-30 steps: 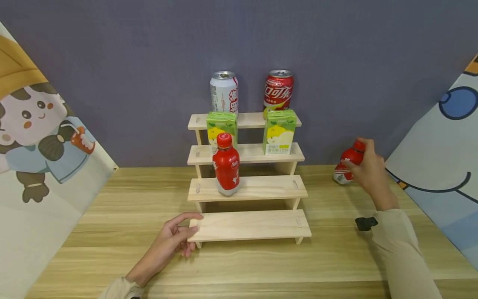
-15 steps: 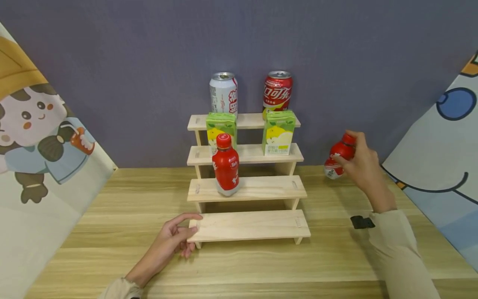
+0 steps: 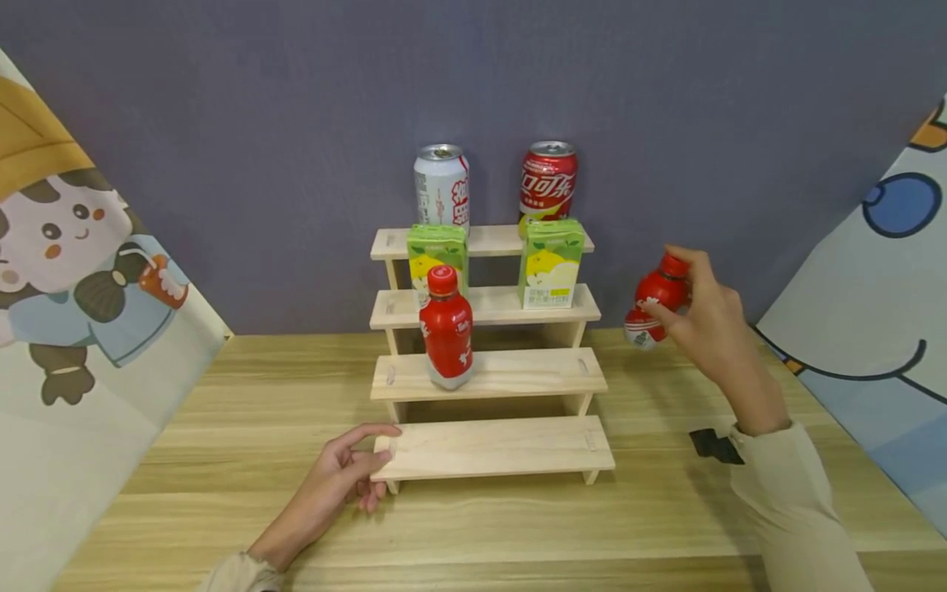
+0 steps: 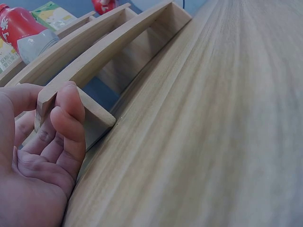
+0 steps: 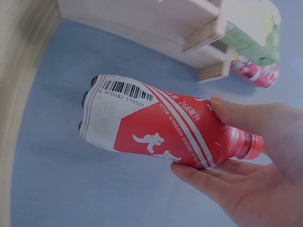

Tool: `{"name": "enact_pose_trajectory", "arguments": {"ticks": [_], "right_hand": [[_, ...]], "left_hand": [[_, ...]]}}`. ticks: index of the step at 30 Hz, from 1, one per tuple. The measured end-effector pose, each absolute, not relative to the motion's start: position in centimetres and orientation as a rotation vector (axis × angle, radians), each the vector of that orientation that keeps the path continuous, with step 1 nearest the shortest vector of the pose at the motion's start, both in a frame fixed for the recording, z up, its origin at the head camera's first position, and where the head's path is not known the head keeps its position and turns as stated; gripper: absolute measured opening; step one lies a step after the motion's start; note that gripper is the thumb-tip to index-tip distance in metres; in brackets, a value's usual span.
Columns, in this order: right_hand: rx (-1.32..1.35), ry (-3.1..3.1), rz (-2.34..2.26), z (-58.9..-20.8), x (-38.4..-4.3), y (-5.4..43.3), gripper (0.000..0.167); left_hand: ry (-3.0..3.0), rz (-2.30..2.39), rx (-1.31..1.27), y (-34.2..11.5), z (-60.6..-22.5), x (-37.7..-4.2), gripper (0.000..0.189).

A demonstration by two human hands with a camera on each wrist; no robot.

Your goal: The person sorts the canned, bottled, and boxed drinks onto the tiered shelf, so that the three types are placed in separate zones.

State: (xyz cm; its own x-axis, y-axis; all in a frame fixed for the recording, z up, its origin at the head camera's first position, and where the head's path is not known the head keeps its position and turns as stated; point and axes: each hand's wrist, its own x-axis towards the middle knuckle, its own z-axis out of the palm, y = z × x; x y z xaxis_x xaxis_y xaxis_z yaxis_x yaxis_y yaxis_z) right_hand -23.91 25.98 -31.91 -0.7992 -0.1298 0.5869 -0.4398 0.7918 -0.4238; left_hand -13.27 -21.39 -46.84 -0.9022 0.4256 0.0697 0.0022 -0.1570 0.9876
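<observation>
My right hand (image 3: 706, 316) grips a red plastic drink bottle (image 5: 161, 123) by its upper part, thumb on one side and fingers on the other. The bottle tilts, held up to the right of the wooden tiered shelf (image 3: 496, 448). My left hand (image 3: 344, 469) pinches the left end of the lowest step, thumb on top; in the left wrist view its fingers (image 4: 68, 123) curl under the board. A second red bottle (image 3: 447, 341) stands upright at the left of the step above. Two green juice cartons (image 3: 552, 267) stand on the step behind that one.
On the top step are a white can (image 3: 442, 189) at left and a red cola can (image 3: 547, 185) at right. A grey-blue wall (image 3: 296, 164) rises close behind the shelf. Printed cartoon panels flank the wooden table (image 3: 244, 427). A black strap (image 3: 716, 446) sits by the right sleeve.
My right hand has moved left and upward with the bottle, lifting it off the table and closer to the shelf. The left hand has stayed on the lowest step.
</observation>
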Motion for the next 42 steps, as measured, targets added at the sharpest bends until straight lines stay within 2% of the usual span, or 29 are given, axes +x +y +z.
{"name": "enact_pose_trajectory", "arguments": {"ticks": [23, 42], "right_hand": [[0.667, -2.279, 0.649, -28.9, -20.2, 22.2, 0.087], [0.775, -2.287, 0.713, -29.3, -18.7, 19.7, 0.091]], "left_hand": [[1.857, 2.128, 0.478, -21.5, -46.3, -13.3, 0.040], [1.841, 2.137, 0.490, -21.4, -46.7, -13.2, 0.041]]}}
